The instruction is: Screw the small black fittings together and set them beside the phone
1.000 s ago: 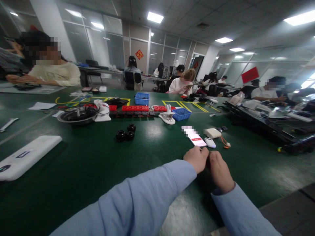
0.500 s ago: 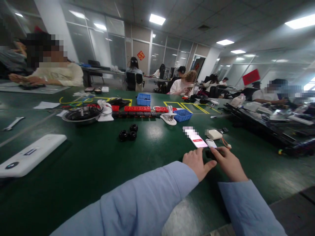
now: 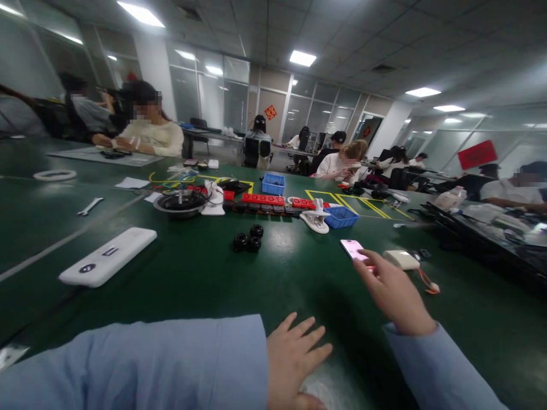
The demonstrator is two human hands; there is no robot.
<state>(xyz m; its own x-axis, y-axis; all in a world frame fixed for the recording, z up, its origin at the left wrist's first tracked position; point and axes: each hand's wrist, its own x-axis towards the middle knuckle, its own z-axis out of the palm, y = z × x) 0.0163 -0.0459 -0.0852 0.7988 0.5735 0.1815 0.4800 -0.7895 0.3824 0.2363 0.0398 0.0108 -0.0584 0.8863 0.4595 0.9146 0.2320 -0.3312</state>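
Observation:
My left hand [image 3: 298,360] is low over the green tabletop, its fingers spread and nothing in it. Farther right, my right hand [image 3: 393,287] reaches over the lower end of a phone [image 3: 351,247] that lies face up with its pink screen lit. The fingers of that hand are stretched out and slightly apart; whether they touch the screen I cannot tell. A cream-coloured case [image 3: 401,259] lies just beyond this hand, with an orange cord [image 3: 425,279] beside it. Part of the phone is hidden under the fingers.
Several small black wheels [image 3: 248,242] sit mid-table. Behind them stand a red-topped row of parts [image 3: 262,199], a white clamp [image 3: 316,219], blue bins [image 3: 341,217] and a round black wheel [image 3: 179,202]. A white panel [image 3: 109,256] and a wrench [image 3: 90,206] lie left. Other people sit around.
My hands have parted: the left has drawn back toward me and spread its fingers, while the right has moved onto the phone. The view has turned left.

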